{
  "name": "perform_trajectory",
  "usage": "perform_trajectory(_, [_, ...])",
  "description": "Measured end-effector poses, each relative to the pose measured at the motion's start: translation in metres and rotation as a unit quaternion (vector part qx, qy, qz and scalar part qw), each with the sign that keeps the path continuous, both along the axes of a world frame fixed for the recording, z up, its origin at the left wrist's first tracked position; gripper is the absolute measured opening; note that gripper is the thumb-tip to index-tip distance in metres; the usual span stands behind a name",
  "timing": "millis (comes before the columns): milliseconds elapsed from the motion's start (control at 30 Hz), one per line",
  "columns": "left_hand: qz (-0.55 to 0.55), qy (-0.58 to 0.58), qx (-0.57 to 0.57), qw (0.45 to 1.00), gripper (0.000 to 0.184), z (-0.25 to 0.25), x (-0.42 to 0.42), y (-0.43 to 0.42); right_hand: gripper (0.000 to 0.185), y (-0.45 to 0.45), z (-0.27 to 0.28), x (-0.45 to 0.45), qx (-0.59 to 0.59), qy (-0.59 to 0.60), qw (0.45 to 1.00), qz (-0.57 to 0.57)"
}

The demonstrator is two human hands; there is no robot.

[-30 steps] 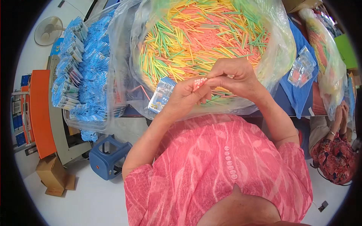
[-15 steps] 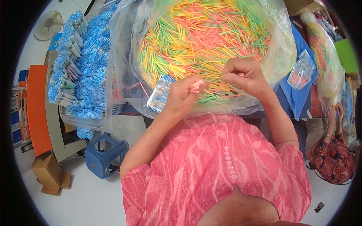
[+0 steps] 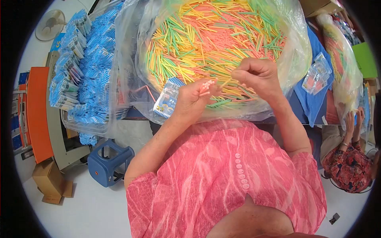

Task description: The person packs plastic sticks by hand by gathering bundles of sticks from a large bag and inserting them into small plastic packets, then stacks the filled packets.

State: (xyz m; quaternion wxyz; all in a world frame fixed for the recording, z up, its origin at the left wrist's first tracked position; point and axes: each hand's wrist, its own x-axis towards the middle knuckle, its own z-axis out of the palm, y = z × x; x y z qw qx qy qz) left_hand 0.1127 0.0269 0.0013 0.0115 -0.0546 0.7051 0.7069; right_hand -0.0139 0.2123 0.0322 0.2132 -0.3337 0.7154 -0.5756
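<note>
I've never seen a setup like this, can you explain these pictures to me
No machine here, just a person working bare-handed. Every picture comes from one camera on that person's head, looking forward and down, hence the pink shirt below. The left hand has a bundle of pink sticks in its grip. The right hand is pinched closed, perhaps on a yellow stick; I can't be sure. On the table sits a big open plastic bag holding yellow, green and pink sticks, with a printed packet by the left hand. Farther left, a clear tub holds blue-and-white packets.
</note>
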Motion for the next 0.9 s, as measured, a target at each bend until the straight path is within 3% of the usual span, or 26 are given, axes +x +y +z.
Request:
perform_trajectory(67, [0.019,-0.038,0.040,0.998,0.019,0.003,0.000,-0.001,0.014,-0.001,-0.007,-0.003,0.016,0.002,1.000,-0.014])
perform_trajectory(100, [0.009,-0.061,0.052,0.997,0.018,0.002,0.001,-0.003,0.017,-0.002,-0.012,-0.003,0.033,0.138,0.989,-0.044])
perform_trajectory(167, [-0.010,-0.108,0.078,0.991,0.016,0.000,0.001,-0.005,0.021,-0.009,-0.016,-0.001,0.065,0.399,0.909,-0.100])
perform_trajectory(200, [-0.008,-0.109,0.078,0.991,0.016,-0.004,0.001,-0.001,0.021,-0.013,-0.013,0.004,0.064,0.398,0.910,-0.098])
perform_trajectory(300, [0.004,0.037,0.055,0.998,0.015,-0.019,0.002,0.016,0.026,-0.025,0.003,0.030,0.012,0.214,0.977,0.022])
perform_trajectory(333, [0.009,0.036,0.050,0.998,0.015,-0.018,0.003,0.015,0.026,-0.030,-0.001,0.032,0.007,0.212,0.977,0.026])
perform_trajectory(433, [-0.055,0.195,-0.159,0.966,0.027,-0.011,0.008,0.009,0.030,-0.045,-0.023,0.040,-0.088,0.280,0.955,0.042])
perform_trajectory(467, [-0.053,0.191,-0.162,0.967,0.027,-0.007,0.012,0.006,0.030,-0.047,-0.024,0.041,-0.092,0.277,0.955,0.044])
perform_trajectory(567, [0.042,0.088,-0.336,0.937,0.042,0.011,0.027,-0.012,0.025,-0.047,-0.023,0.039,-0.019,0.165,0.986,-0.022])
perform_trajectory(600, [0.042,0.086,-0.337,0.937,0.042,0.012,0.032,-0.024,0.025,-0.045,-0.025,0.035,-0.020,0.164,0.986,-0.020])
perform_trajectory(667, [0.156,0.095,-0.606,0.775,0.049,0.015,0.041,-0.050,0.025,-0.038,-0.031,0.024,-0.002,0.165,0.986,-0.029])
perform_trajectory(700, [0.154,0.095,-0.607,0.774,0.049,0.010,0.043,-0.057,0.026,-0.036,-0.034,0.022,0.006,0.166,0.986,-0.034])
perform_trajectory(800, [0.217,-0.050,-0.424,0.878,0.050,-0.015,0.051,-0.070,0.027,-0.035,-0.038,0.028,0.000,0.156,0.987,-0.025])
perform_trajectory(833, [0.216,-0.050,-0.424,0.878,0.050,-0.016,0.051,-0.071,0.028,-0.035,-0.039,0.029,-0.002,0.151,0.988,-0.021])
perform_trajectory(900, [0.253,-0.078,-0.298,0.917,0.044,-0.017,0.051,-0.073,0.028,-0.035,-0.036,0.029,-0.003,0.170,0.985,-0.017])
